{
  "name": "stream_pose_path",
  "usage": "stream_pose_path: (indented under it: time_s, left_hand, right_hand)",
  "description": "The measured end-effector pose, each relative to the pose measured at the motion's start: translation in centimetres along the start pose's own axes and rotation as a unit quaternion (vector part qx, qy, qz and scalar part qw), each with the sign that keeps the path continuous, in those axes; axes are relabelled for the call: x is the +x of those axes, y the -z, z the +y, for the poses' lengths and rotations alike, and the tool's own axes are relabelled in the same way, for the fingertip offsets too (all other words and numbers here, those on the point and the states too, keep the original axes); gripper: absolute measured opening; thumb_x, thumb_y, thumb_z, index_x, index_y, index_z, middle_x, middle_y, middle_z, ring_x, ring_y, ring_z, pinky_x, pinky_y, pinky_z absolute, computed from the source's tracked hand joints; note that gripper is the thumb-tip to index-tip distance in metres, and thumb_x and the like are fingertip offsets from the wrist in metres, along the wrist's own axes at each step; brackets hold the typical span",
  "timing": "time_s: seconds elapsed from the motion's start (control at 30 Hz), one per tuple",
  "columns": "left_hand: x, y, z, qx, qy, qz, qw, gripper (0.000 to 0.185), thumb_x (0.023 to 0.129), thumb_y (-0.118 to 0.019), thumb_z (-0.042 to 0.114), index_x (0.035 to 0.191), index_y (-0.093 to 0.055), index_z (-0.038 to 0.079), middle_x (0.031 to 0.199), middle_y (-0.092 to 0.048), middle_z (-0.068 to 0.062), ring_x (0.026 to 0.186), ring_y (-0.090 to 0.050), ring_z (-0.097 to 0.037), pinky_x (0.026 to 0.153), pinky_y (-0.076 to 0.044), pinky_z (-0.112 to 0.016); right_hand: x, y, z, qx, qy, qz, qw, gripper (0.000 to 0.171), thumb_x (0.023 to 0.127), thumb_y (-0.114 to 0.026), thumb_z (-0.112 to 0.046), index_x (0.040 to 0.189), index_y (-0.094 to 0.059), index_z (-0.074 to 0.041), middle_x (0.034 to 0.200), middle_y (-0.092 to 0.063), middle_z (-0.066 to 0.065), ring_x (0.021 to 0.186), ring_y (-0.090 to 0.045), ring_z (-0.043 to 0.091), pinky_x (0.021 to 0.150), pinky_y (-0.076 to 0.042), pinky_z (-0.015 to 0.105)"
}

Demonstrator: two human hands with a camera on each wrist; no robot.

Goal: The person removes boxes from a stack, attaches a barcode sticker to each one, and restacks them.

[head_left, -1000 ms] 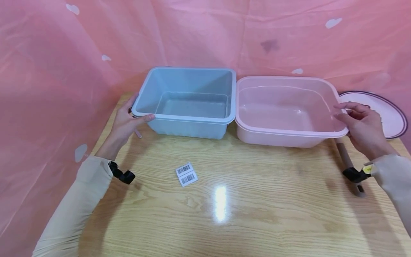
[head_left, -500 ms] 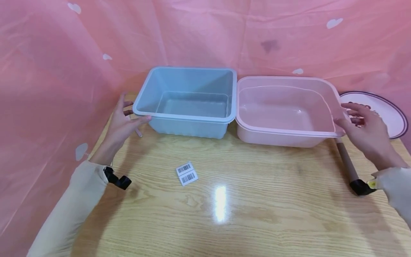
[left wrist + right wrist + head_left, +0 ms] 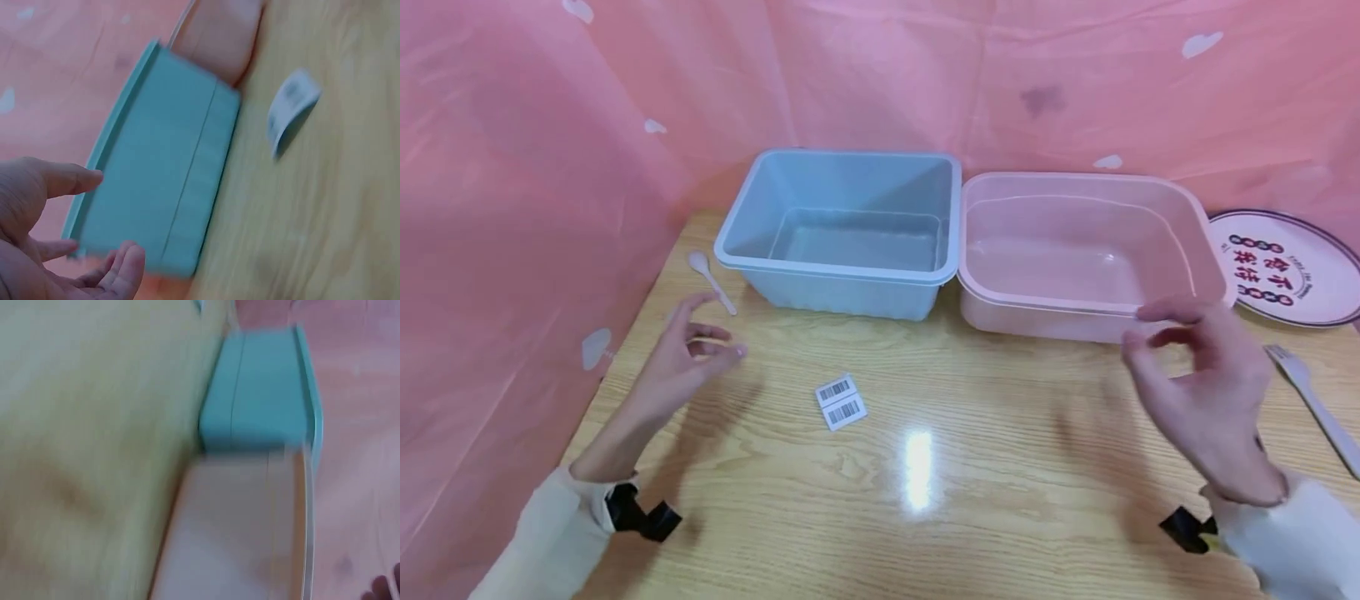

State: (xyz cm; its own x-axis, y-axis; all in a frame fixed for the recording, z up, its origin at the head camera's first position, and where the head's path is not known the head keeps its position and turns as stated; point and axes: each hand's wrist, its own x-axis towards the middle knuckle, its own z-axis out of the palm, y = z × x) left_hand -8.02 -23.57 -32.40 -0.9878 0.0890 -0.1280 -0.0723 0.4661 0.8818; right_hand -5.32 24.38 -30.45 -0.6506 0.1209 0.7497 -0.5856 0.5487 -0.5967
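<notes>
A blue plastic basin (image 3: pixel 842 292) stands at the back of the table, and a pink plastic basin (image 3: pixel 1045 322) sits against its right side. My left hand (image 3: pixel 681 362) hovers in front of the blue basin's left end, fingers loosely bent, holding nothing. In front of the pink basin's right end my right hand (image 3: pixel 1213 392) is in the air, blurred, with its fingers loosely curved and nothing held. The left wrist view shows the left hand (image 3: pixel 56 231) near the blue basin (image 3: pixel 150 162). Only fingertips (image 3: pixel 380 587) of the right hand show in the right wrist view.
A small pale spoon (image 3: pixel 711 282) lies left of the blue basin. To the right are a white plate (image 3: pixel 1318 267) with red and black print and a grey fork (image 3: pixel 1311 400). A barcode label (image 3: pixel 841 402) lies mid-table. Pink cloth (image 3: pixel 880 75) hangs behind.
Both hands have let go of the basins' outer rims and drawn back toward the front. The right hand has also moved left. Spoon, fork and more of the plate are now uncovered.
</notes>
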Motion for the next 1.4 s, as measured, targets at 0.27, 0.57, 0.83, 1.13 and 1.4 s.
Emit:
stream_pose_path:
  time_s: [0.27,0.57,0.83,1.13,1.4]
  left_hand:
    - [-2.7,-5.2,0.0,0.026,0.01,-0.082,0.9963,0.049,0.088,-0.067,0.01,0.132,-0.047,0.004,0.101,-0.068,-0.016,0.086,-0.066,-0.021,0.072,-0.055,-0.027]
    - [-2.3,-8.8,-0.8,0.101,0.025,-0.068,0.9923,0.043,0.082,-0.072,0.01,0.122,-0.057,0.009,0.085,-0.073,-0.003,0.075,-0.066,-0.011,0.067,-0.051,-0.027]
    - [-2.1,-9.9,-1.1,0.08,0.051,-0.041,0.9947,0.036,0.081,-0.075,0.009,0.115,-0.062,0.01,0.085,-0.073,-0.008,0.078,-0.069,-0.016,0.063,-0.051,-0.026]
    - [-1.4,-10.8,-1.5,0.041,0.058,-0.03,0.997,0.034,0.079,-0.075,0.003,0.111,-0.063,0.008,0.084,-0.074,-0.012,0.075,-0.07,-0.017,0.06,-0.053,-0.025]
    - [-0.9,-11.5,-1.8,0.014,0.06,-0.018,0.9979,0.041,0.077,-0.076,-0.001,0.114,-0.062,0.007,0.086,-0.073,-0.013,0.079,-0.071,-0.02,0.062,-0.057,-0.027]
  right_hand:
    - [-1.9,-5.0,-2.4,0.024,-0.072,-0.235,0.969,0.024,0.079,-0.069,0.008,0.101,-0.065,0.002,0.094,-0.069,0.005,0.083,-0.065,0.002,0.067,-0.053,0.011]
    - [-3.0,-10.0,-2.5,0.067,-0.174,-0.432,0.883,0.02,0.087,-0.067,-0.001,0.106,-0.064,-0.002,0.1,-0.07,0.012,0.086,-0.068,0.016,0.073,-0.058,0.029]
    - [-3.4,-14.1,-2.4,0.081,-0.202,-0.481,0.849,0.021,0.09,-0.066,-0.011,0.109,-0.065,-0.002,0.095,-0.07,0.006,0.085,-0.065,0.013,0.076,-0.056,0.026]
    - [-5.3,-18.7,-3.6,0.066,-0.239,-0.511,0.823,0.017,0.087,-0.067,-0.011,0.103,-0.066,-0.005,0.092,-0.073,0.005,0.082,-0.066,0.01,0.071,-0.053,0.022]
    - [-6.2,-20.3,-4.1,0.095,-0.267,-0.504,0.816,0.01,0.086,-0.069,-0.006,0.095,-0.066,-0.001,0.073,-0.064,0.005,0.054,-0.058,0.009,0.05,-0.05,0.02]
